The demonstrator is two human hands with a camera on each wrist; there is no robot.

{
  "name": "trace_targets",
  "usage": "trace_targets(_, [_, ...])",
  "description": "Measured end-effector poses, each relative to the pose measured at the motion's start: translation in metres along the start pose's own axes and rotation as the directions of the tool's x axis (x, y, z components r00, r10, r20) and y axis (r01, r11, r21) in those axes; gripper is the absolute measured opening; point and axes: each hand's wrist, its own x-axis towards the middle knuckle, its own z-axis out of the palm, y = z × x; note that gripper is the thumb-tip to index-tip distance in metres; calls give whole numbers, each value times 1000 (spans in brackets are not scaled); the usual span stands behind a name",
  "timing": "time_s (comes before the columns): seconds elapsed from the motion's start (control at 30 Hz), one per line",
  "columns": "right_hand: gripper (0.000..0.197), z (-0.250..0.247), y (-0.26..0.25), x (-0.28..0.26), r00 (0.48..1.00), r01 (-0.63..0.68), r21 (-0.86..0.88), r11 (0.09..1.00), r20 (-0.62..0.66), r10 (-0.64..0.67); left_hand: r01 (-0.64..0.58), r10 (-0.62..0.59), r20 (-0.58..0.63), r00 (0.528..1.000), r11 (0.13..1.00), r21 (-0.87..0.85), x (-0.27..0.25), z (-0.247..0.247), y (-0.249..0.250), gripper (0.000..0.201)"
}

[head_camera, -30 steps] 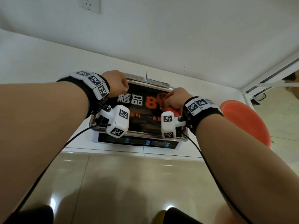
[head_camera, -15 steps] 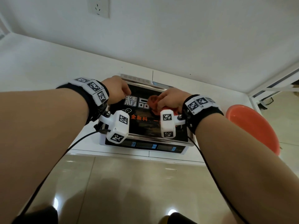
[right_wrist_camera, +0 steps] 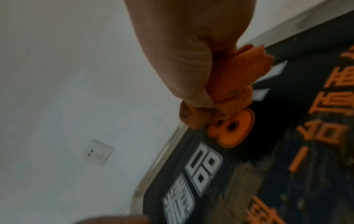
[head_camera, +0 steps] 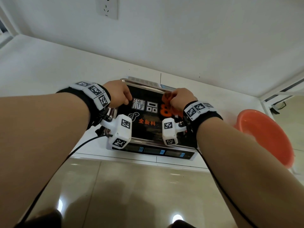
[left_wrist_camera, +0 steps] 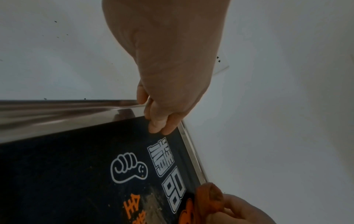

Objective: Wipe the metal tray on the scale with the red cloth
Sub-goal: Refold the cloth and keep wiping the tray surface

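Your head camera gives a bright, evenly lit picture with strong wide-angle bending: the wall (head_camera: 197,38) and counter edges curve and your forearms swell toward the corners. Two small white glare spots sit on the glossy floor (head_camera: 131,186), beside soft dark shadows near the bottom edge. Both wrist pictures are dimmer and greyer. In the left wrist view the tray (left_wrist_camera: 57,112) rim smears into reflective streaks. The right wrist view is soft with blur, most of all along the tray's printed lettering.

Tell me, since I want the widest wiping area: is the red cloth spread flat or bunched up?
Bunched up. The red cloth is wadded into folds and gripped in the right hand, over the metal tray.
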Motion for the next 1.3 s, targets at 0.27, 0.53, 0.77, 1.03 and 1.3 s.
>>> trace_targets(0.27, [27, 6, -60, -82, 986, 147, -196, 970, 111, -127, 4, -4, 14, 1000, 1000, -12, -3, 4, 7, 25])
trace_targets(0.53, [19, -20, -46, -71, 996, 81, -80, 993, -37, -84, 47, -47, -22, 999, 999, 8, -10, -3, 9, 21])
trace_targets(0.77, [20, -4, -57, -81, 977, 146, -251, 957, -113, -179, 78, -79, -19, 997, 997, -11, -9, -3, 5, 26])
trace_targets(1.03, [33, 13, -60, -87, 958, 282, -184, 942, 99, -268, 89, -92, -43, 995, 994, -57, -11, -2, 2, 24])
trace_targets(1.3, [25, 8, -61, -94, 935, 353, -317, 880, 156, -319, 100, -99, 15, 995, 988, -116, -11, -1, 6, 21])
